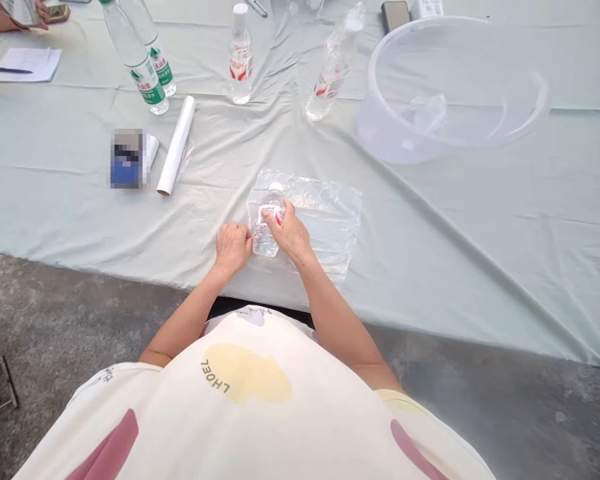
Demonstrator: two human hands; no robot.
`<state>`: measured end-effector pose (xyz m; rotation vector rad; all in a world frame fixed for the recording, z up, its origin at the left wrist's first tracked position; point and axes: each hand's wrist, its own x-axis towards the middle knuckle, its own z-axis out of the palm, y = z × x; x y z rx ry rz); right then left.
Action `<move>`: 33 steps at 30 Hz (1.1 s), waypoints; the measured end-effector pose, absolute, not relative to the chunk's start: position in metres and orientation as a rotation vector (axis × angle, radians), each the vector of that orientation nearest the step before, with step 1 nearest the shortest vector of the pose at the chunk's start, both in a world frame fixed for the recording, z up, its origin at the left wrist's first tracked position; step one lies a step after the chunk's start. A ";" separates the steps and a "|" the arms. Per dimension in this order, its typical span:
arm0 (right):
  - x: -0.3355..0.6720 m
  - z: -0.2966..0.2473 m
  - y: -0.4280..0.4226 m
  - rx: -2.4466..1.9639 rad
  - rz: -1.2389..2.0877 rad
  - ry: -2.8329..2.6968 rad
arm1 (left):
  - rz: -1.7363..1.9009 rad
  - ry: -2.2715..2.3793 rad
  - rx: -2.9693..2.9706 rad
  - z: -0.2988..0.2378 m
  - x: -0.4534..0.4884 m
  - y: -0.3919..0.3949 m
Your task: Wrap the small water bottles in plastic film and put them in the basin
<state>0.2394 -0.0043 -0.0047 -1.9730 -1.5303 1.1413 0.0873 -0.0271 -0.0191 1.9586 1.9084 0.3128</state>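
Cream shirt [250,400] fills the bottom of the view, and just past it both forearms reach out over the bench [430,233] with its pale green cloth. Right hand [290,233] is clamped around a small water bottle [263,238], fingers across the red label, white cap pointing away. Left hand [233,245] sits just beside the bottle's base, curled into a fist; whether it pinches anything, I cannot tell. Under both hands lies a clear plastic sheet [330,213], crinkled, spreading mostly to the right of them.

To do this well, I'd say: grip the bottle at the label so it cannot roll, and pin the sheet's near edge flat, because that film looks slippery and prone to bunching.

Beyond the left hand lie a white roll [177,145] and a blurred blue item. Further out stand four more bottles, one of them [333,67] leaning. Well beyond the right hand sits a big clear basin [450,87]. Another person's hand [43,10] shows at the far left corner.
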 end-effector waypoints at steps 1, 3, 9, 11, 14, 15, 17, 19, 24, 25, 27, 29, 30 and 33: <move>0.240 -0.004 -0.005 -1.962 1.156 -1.524 | 0.378 1.861 1.900 -0.018 0.088 -0.027; 0.242 -0.003 -0.006 -1.937 1.177 -1.522 | 0.510 1.761 1.716 -0.016 0.087 -0.029; 0.246 -0.007 -0.007 -1.858 1.172 -1.505 | 0.766 1.515 1.130 -0.020 0.085 -0.028; 0.248 -0.011 -0.007 -1.826 1.161 -1.490 | 0.817 1.462 1.054 -0.021 0.084 -0.027; 0.251 -0.014 -0.007 -1.787 1.176 -1.457 | 0.853 1.412 0.951 -0.017 0.081 -0.028; 0.252 -0.014 -0.007 -1.785 1.190 -1.448 | 0.849 1.407 0.925 -0.014 0.080 -0.028; 0.254 -0.013 -0.007 -1.800 1.216 -1.439 | 0.843 1.409 0.884 -0.009 0.073 -0.028; 0.255 -0.013 -0.008 -1.814 1.232 -1.439 | 0.870 1.415 0.844 -0.003 0.064 -0.024; 0.256 -0.019 -0.009 -1.767 1.188 -1.453 | 0.966 1.549 0.854 0.007 0.044 -0.014; 0.255 -0.021 -0.009 -1.758 1.170 -1.459 | 0.907 1.586 0.894 0.008 0.045 -0.014; 0.255 -0.025 -0.010 -1.741 1.137 -1.470 | 0.701 1.645 1.026 0.008 0.051 -0.016; 0.254 -0.026 -0.012 -1.728 1.130 -1.468 | 0.498 1.694 1.220 0.005 0.062 -0.018; 0.254 -0.026 -0.012 -1.728 1.140 -1.460 | 0.426 1.715 1.320 0.004 0.067 -0.019; 0.252 -0.022 -0.017 -1.739 1.194 -1.415 | 0.336 1.760 1.513 -0.001 0.078 -0.019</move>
